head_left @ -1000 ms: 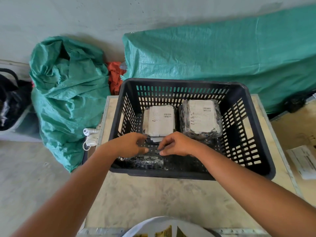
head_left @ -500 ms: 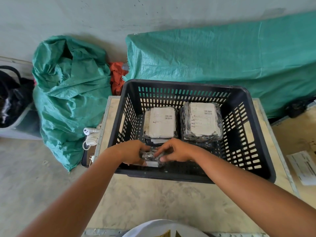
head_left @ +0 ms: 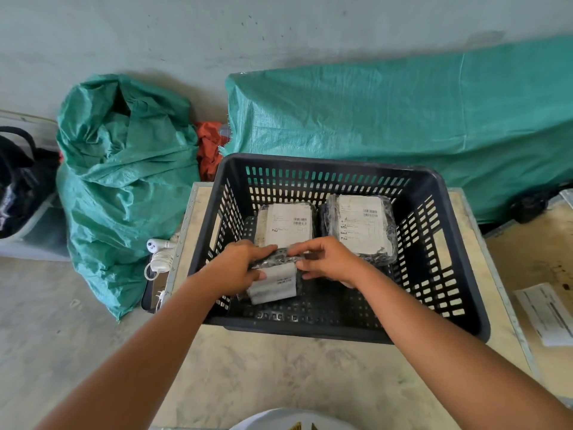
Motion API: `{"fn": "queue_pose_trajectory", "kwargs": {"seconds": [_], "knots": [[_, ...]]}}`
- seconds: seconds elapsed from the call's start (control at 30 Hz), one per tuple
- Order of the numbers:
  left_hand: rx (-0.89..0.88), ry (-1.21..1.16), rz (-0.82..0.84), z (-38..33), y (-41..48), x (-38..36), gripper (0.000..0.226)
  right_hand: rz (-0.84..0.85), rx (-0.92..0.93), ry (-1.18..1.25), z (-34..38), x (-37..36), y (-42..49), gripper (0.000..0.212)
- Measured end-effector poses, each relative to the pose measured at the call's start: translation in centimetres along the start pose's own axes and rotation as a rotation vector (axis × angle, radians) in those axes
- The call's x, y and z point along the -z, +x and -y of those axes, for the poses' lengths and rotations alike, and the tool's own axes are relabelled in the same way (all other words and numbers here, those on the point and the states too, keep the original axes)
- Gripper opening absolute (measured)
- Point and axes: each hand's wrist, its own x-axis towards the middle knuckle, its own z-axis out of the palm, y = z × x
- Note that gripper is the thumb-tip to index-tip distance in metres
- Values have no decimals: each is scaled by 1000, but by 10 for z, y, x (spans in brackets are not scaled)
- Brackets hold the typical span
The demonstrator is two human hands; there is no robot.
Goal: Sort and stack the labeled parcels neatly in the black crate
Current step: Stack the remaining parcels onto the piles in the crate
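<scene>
The black crate stands on a pale table. Two plastic-wrapped parcels with white labels lie flat side by side at its far end: the left parcel and the right parcel. A small black-wrapped parcel with a white label is held upright on its edge inside the crate's near left part. My left hand grips its left side and my right hand pinches its top right edge. Its label faces me.
A green woven sack stands on the floor to the left, and a long green tarp-covered mass lies behind the crate. A white cable and plug hang at the table's left edge. A paper sheet lies to the right.
Both hands have lifted the small parcel from the crate's near floor and turned it upright, so its white label now faces me.
</scene>
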Motion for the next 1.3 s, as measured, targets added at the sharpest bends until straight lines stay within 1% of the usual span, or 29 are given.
{"fn": "queue_pose_trajectory", "kwargs": {"seconds": [0.07, 0.13, 0.2, 0.27, 0.33, 0.43, 0.57, 0.63, 0.73, 0.77, 0.83, 0.87, 0.93, 0.97, 1.1, 1.17, 1.23, 1.3], "knots": [[-134, -110, -45, -5, -4, 19, 58, -37, 58, 34, 17, 10, -10, 31], [-239, -159, -84, -12, -7, 41, 52, -67, 155, 11, 34, 15, -21, 27], [-307, -183, -94, -23, -8, 64, 50, -100, 263, 27, 50, 17, -30, 21], [-347, -222, -81, -34, -10, 85, 48, -136, 356, 111, 61, 19, -39, 23], [-367, -273, -66, -42, -11, 106, 45, -167, 406, 166, 67, 21, -47, 28], [-361, -372, -42, -50, -16, 134, 42, -169, 423, 133, 71, 15, -57, 36], [-333, -411, -6, -54, -20, 155, 40, -176, 462, 144, 81, 7, -62, 37], [-317, -427, -66, -57, -20, 157, 39, -189, 483, 145, 88, 9, -63, 39], [-318, -392, -258, -59, -20, 149, 36, -171, 510, 212, 96, 13, -62, 42], [-291, -369, -300, -57, -21, 144, 39, -172, 518, 237, 97, 15, -61, 44], [-228, -337, -308, -52, -25, 132, 59, -194, 525, 281, 99, 20, -58, 46], [-236, -340, -288, -51, -28, 125, 71, -211, 524, 294, 100, 22, -57, 47], [-307, -377, -238, -49, -29, 112, 89, -246, 522, 298, 102, 26, -53, 47], [-317, -406, -223, -49, -28, 107, 93, -257, 521, 293, 103, 27, -51, 47], [-228, -506, -246, -44, -13, 92, 100, -253, 472, 221, 103, 35, -40, 47], [-205, -509, -231, -39, -4, 83, 106, -278, 409, 144, 99, 37, -32, 47], [-165, -528, -213, -33, 7, 73, 112, -341, 351, 39, 95, 37, -22, 48], [-88, -564, -191, -27, 20, 62, 113, -407, 283, -110, 90, 34, -9, 54]]}}
